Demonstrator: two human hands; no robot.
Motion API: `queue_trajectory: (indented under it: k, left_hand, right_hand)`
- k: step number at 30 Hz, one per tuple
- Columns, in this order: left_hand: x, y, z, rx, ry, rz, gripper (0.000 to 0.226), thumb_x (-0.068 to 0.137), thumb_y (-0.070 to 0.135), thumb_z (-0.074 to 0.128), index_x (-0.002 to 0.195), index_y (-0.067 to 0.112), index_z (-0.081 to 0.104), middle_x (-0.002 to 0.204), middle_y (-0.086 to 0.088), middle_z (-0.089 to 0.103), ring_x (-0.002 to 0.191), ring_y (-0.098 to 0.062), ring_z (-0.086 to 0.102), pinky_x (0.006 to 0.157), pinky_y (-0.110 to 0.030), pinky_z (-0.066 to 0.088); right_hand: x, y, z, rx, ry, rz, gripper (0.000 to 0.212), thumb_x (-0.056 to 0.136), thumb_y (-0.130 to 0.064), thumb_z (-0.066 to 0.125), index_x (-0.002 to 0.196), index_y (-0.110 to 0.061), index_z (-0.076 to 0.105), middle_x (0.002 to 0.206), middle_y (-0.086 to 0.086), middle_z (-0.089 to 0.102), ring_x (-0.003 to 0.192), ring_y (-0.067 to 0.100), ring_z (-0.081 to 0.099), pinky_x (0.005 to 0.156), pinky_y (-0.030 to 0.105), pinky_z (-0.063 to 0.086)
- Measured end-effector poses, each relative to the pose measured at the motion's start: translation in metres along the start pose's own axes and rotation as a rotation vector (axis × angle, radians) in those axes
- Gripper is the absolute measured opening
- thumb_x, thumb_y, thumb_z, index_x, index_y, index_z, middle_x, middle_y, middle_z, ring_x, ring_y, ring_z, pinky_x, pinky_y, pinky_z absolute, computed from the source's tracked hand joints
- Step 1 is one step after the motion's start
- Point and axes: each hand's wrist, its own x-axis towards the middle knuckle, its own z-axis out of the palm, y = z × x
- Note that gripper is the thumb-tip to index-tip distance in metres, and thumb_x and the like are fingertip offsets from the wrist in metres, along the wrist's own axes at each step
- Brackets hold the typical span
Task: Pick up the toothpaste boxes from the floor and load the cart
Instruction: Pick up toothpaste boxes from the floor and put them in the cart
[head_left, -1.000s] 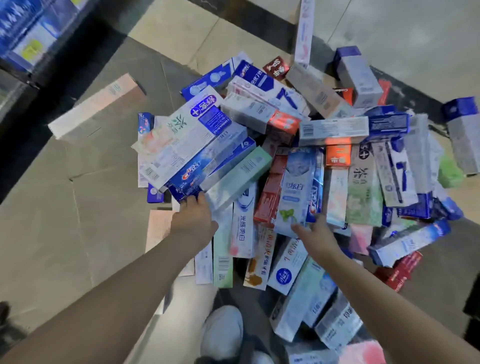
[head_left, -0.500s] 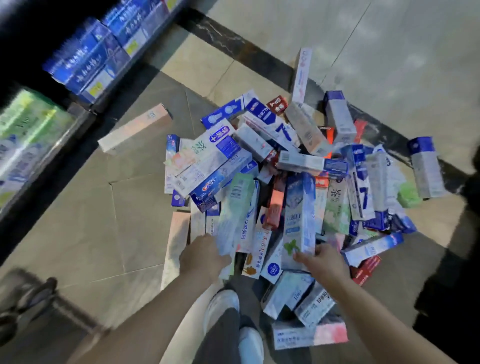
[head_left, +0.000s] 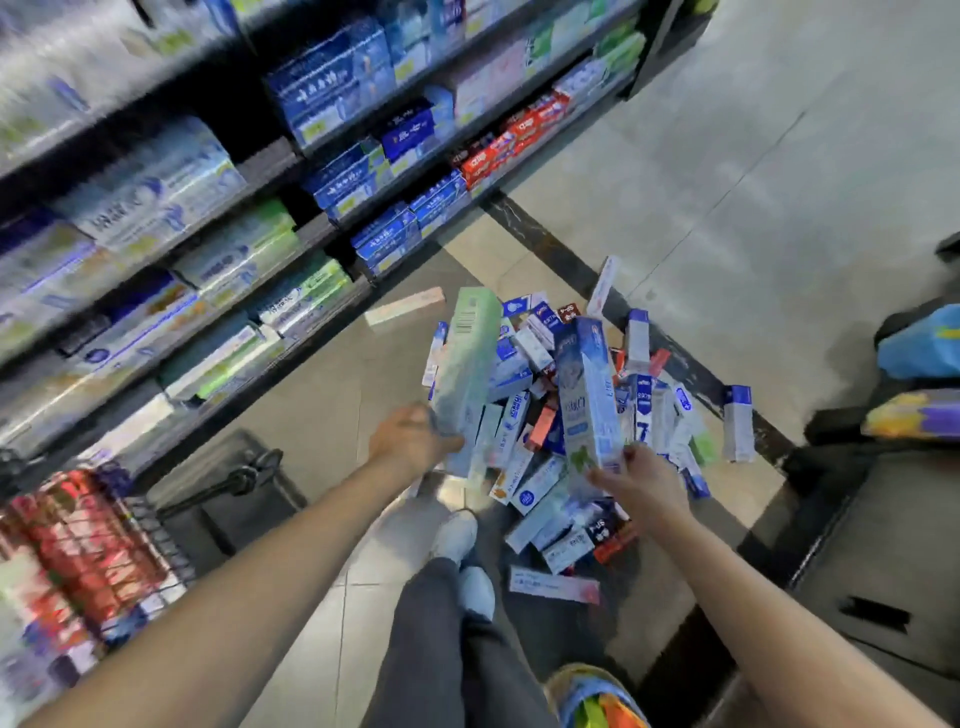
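Note:
My left hand (head_left: 413, 441) grips the lower end of a pale green toothpaste box (head_left: 467, 374), held upright above the floor. A blue and white toothpaste box (head_left: 589, 400) stands upright in my right hand (head_left: 636, 480), which holds it by its bottom end. Beneath both hands a pile of toothpaste boxes (head_left: 660, 415) lies scattered on the tiled floor. The wire cart (head_left: 140, 535) sits at the lower left, with red and other boxes inside it.
Dark store shelves (head_left: 270, 156) stocked with toothpaste run along the left. My legs and white shoes (head_left: 457, 535) stand between cart and pile. A dark display unit (head_left: 872, 519) with colourful packs is on the right. Single boxes (head_left: 405, 306) lie apart from the pile.
Both hands have lifted off the pile, each raising a box upright. The view has tilted up and pulled back, bringing the shelves and cart into sight.

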Motion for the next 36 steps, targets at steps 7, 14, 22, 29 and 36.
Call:
queue_trajectory:
  k: [7,14,22,29,36]
  left_hand:
    - [-0.119,-0.044,-0.062,-0.117,0.155,0.002,0.043,0.079,0.044,0.070,0.069,0.003,0.059,0.076,-0.016,0.055,0.076,-0.032,0.058,0.049,-0.031,0.033]
    - [-0.211,-0.139,-0.094,-0.247,0.359,-0.103,0.043,0.079,0.042,0.069,0.109,0.011,0.064,0.104,-0.008,0.065,0.091,-0.026,0.060,0.066,-0.028,0.040]
    - [-0.300,-0.260,-0.103,-0.479,0.551,-0.365,0.035,0.074,0.045,0.073,0.088,0.014,0.063,0.085,-0.003,0.062,0.083,-0.025,0.062,0.066,-0.027,0.044]
    - [-0.354,-0.367,-0.100,-0.619,0.591,-0.511,0.039,0.079,0.046,0.070,0.069,0.014,0.050,0.059,0.001,0.047,0.055,-0.015,0.046,0.043,-0.025,0.029]
    - [-0.378,-0.488,-0.111,-0.555,0.504,-0.564,0.042,0.077,0.048,0.070,0.078,0.007,0.062,0.072,-0.008,0.060,0.064,-0.023,0.056,0.052,-0.031,0.041]
  right_hand:
    - [-0.078,-0.050,-0.029,-0.074,0.019,-0.279,0.036,0.077,-0.041,0.071,0.101,-0.015,0.064,0.092,0.007,0.070,0.079,0.026,0.066,0.070,0.042,0.056]
    - [-0.147,-0.128,0.000,-0.146,-0.069,-0.573,0.038,0.076,-0.042,0.071,0.100,-0.013,0.071,0.091,0.011,0.072,0.078,0.028,0.067,0.063,0.030,0.049]
    - [-0.243,-0.224,0.083,-0.337,-0.164,-0.849,0.041,0.073,-0.044,0.073,0.095,-0.010,0.072,0.087,0.011,0.070,0.080,0.027,0.065,0.057,0.027,0.039]
    - [-0.320,-0.270,0.179,-0.488,-0.274,-0.962,0.030,0.077,-0.035,0.072,0.094,-0.010,0.071,0.082,0.007,0.066,0.069,0.021,0.058,0.046,0.024,0.036]
    - [-0.375,-0.303,0.286,-0.550,-0.317,-0.952,0.032,0.079,-0.038,0.071,0.096,-0.011,0.071,0.085,0.006,0.068,0.072,0.021,0.062,0.047,0.025,0.036]
